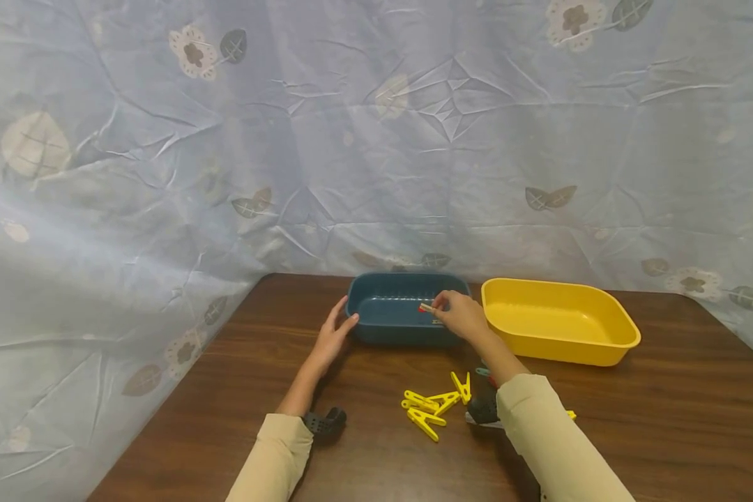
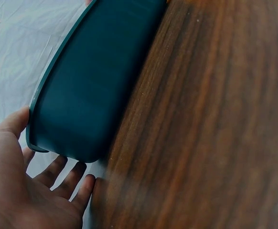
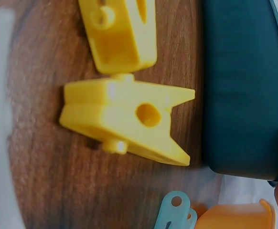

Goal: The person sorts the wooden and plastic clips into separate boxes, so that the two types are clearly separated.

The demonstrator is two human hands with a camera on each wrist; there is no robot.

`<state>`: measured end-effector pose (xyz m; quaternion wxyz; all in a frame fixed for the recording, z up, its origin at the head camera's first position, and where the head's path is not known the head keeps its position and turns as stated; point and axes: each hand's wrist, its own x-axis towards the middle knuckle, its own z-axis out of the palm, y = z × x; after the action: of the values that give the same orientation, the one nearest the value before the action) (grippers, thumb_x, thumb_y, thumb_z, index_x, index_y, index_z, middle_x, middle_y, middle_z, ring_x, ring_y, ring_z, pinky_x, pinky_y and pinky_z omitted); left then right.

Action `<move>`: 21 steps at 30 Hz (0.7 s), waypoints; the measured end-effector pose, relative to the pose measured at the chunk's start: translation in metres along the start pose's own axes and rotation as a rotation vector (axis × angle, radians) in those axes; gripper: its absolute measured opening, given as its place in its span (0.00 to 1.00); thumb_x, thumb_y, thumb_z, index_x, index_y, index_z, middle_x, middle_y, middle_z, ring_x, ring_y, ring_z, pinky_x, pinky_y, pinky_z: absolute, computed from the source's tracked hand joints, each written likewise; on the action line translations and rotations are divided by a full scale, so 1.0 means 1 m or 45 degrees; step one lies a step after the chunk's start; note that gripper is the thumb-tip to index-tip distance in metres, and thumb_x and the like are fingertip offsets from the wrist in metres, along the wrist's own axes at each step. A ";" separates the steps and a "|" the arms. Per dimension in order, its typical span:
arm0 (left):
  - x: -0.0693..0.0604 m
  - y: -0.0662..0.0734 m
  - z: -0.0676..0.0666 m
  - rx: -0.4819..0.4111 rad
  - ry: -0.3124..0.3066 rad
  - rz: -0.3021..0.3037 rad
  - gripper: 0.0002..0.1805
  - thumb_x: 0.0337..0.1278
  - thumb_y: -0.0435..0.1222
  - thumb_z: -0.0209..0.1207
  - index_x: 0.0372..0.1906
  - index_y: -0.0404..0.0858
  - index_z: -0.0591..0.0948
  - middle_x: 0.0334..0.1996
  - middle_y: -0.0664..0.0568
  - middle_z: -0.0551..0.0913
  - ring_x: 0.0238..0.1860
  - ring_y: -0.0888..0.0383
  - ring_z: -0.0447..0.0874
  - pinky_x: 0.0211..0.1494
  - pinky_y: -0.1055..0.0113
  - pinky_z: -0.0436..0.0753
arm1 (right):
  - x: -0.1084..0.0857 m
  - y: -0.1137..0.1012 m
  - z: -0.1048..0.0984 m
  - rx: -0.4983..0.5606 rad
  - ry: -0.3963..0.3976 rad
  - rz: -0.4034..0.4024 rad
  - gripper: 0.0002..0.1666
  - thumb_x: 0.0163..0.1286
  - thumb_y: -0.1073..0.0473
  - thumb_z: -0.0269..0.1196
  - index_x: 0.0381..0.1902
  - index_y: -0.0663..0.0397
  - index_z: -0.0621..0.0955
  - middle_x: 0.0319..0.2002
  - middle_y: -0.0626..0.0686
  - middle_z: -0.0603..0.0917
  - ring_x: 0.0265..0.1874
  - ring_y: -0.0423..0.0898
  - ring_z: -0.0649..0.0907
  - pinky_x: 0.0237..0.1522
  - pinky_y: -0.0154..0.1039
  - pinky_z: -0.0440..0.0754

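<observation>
A blue-green bin (image 1: 376, 333) stands at the back of the table. My left hand (image 1: 332, 340) touches its left end from outside, thumb at the rim and fingers spread against the end wall, as the left wrist view shows. Above the bin's right part, my right hand (image 1: 463, 315) pinches a small pale-and-red clip (image 1: 425, 307), probably a clothespin. Another small pale piece (image 1: 437, 321) shows below it inside the bin. Several yellow clothespins (image 1: 425, 420) lie on the table in front, one yellow clothespin (image 3: 124, 119) large in the right wrist view.
Right of the blue-green bin stands a yellow bin (image 1: 565, 350). A light blue clip (image 3: 173, 210) lies near it, and my right forearm partly covers other items on the wooden table (image 1: 226, 418). A patterned curtain (image 1: 376, 139) hangs behind the table.
</observation>
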<state>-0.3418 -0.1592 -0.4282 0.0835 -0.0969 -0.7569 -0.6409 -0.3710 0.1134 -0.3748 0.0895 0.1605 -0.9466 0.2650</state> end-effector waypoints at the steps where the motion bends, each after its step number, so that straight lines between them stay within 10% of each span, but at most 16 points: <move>1: 0.000 0.001 0.000 0.004 0.004 -0.018 0.36 0.60 0.50 0.54 0.70 0.44 0.58 0.62 0.34 0.62 0.60 0.40 0.63 0.57 0.45 0.66 | 0.000 0.000 0.001 -0.002 -0.006 0.005 0.08 0.62 0.56 0.63 0.36 0.54 0.81 0.28 0.47 0.79 0.19 0.43 0.72 0.23 0.38 0.70; 21: 0.001 0.007 0.002 0.029 0.028 -0.109 0.32 0.63 0.43 0.54 0.70 0.43 0.58 0.63 0.36 0.62 0.61 0.41 0.62 0.59 0.47 0.64 | 0.002 0.000 0.000 -0.057 -0.002 0.017 0.08 0.61 0.54 0.63 0.33 0.52 0.80 0.27 0.46 0.78 0.19 0.43 0.72 0.22 0.39 0.69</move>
<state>-0.3414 -0.1560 -0.4215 0.0656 -0.0565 -0.7666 -0.6362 -0.3727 0.1125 -0.3746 0.0905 0.1523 -0.9534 0.2442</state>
